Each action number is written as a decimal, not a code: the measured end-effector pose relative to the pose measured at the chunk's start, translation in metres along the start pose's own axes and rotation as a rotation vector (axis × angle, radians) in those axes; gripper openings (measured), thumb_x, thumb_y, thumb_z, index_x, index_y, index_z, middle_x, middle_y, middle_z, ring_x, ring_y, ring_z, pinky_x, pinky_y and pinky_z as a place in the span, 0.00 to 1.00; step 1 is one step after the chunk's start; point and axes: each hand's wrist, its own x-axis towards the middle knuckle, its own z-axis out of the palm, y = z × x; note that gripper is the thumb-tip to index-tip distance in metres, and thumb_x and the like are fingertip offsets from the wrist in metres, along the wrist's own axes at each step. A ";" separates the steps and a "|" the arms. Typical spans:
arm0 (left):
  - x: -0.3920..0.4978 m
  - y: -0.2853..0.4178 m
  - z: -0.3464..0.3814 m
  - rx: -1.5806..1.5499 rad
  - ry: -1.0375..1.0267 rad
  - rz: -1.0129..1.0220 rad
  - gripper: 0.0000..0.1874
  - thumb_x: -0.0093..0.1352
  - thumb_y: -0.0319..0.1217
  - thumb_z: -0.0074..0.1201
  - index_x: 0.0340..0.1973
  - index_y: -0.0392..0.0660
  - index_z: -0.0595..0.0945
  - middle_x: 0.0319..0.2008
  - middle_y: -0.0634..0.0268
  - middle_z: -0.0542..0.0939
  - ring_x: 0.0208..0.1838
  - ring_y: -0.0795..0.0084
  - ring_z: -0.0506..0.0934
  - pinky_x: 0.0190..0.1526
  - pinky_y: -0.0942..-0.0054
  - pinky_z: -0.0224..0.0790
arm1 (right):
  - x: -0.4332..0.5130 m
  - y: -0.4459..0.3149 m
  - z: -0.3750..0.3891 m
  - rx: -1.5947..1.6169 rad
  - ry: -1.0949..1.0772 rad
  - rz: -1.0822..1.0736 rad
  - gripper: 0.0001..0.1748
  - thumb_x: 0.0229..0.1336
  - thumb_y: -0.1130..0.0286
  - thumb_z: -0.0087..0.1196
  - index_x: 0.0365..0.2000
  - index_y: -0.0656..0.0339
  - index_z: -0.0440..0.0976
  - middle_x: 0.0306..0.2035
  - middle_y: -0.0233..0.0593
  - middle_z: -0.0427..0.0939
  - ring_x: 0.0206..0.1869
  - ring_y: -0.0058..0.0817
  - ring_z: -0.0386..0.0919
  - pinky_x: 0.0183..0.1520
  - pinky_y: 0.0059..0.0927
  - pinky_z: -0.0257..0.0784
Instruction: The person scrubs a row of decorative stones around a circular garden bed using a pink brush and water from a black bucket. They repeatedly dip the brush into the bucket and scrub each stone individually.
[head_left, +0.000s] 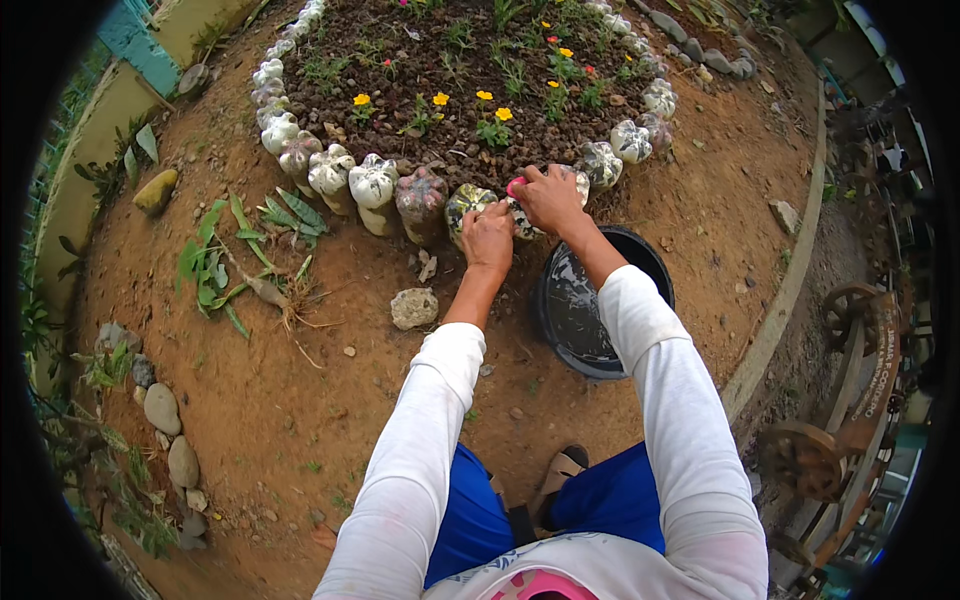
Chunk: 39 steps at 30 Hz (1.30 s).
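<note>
A row of upturned plastic bottles (373, 181) with painted, lobed bottoms edges a flower bed. My left hand (487, 236) is curled against a bottle (469, 201) with yellow, black and white paint. Just to its right, my right hand (555, 199) pinches a small pink object (515, 187) against the neighbouring bottle (525, 223). My fingers cover much of the pink object, so its kind is unclear. Below my right forearm stands a black plastic bucket (551, 330) of murky water with pale froth on it.
Yellow flowers (503, 114) and small seedlings grow in the bed's dark soil (420, 67). An uprooted plant (262, 289) and a rock (414, 308) lie on the bare ground. A concrete curb (776, 322) runs along the right, with wooden wheels (802, 459) beyond.
</note>
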 end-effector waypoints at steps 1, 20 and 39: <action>-0.001 -0.001 0.001 0.002 0.005 -0.001 0.08 0.58 0.34 0.65 0.33 0.49 0.86 0.52 0.69 0.82 0.56 0.71 0.77 0.56 0.64 0.61 | 0.002 -0.003 0.003 -0.018 0.016 0.014 0.12 0.55 0.64 0.55 0.41 0.44 0.80 0.46 0.32 0.73 0.51 0.43 0.70 0.48 0.52 0.66; -0.003 -0.003 -0.012 -0.080 -0.050 0.005 0.09 0.61 0.34 0.63 0.36 0.49 0.87 0.53 0.65 0.81 0.59 0.68 0.76 0.59 0.62 0.59 | -0.036 0.002 0.017 0.141 0.091 0.038 0.19 0.54 0.66 0.55 0.48 0.42 0.76 0.54 0.32 0.69 0.53 0.45 0.69 0.48 0.54 0.67; -0.010 0.033 -0.023 -0.055 0.006 -0.084 0.15 0.66 0.35 0.61 0.46 0.44 0.85 0.55 0.56 0.79 0.60 0.53 0.75 0.62 0.60 0.66 | -0.006 0.071 0.030 0.328 0.214 -0.511 0.21 0.53 0.69 0.55 0.49 0.40 0.77 0.56 0.31 0.70 0.52 0.44 0.68 0.46 0.50 0.64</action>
